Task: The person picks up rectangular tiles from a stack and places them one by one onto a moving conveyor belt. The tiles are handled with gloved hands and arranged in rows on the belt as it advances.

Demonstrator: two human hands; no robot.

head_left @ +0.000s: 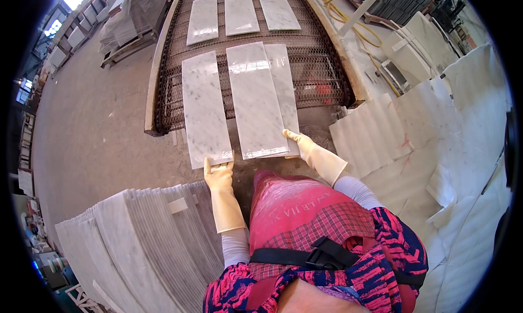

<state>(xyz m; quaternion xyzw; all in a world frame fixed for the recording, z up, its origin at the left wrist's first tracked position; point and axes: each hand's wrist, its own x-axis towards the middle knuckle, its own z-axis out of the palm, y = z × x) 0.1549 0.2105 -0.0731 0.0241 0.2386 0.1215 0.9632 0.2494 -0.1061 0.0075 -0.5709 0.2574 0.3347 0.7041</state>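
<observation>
My left hand (219, 178), in a cream rubber glove, grips the near end of a long white-grey marble tile (206, 108). Its thumb lies over the end, with some of the fingers hidden beneath. To the right, a second marble tile (255, 100) overlaps another tile (285, 89), which shows along its right side. My right hand (308, 148), gloved alike, is closed on the near right corner of this overlapping pair. All these tiles extend past the near end of a mesh-belt conveyor (321, 68), their far parts over the belt.
More marble tiles (241, 12) lie in a row farther along the belt. At lower left stands a tight row of upright slabs (147, 231). White foam sheets (414, 133) spread on the right. A wrapped pallet (133, 24) is at far left, and a yellow hose (370, 38) at far right.
</observation>
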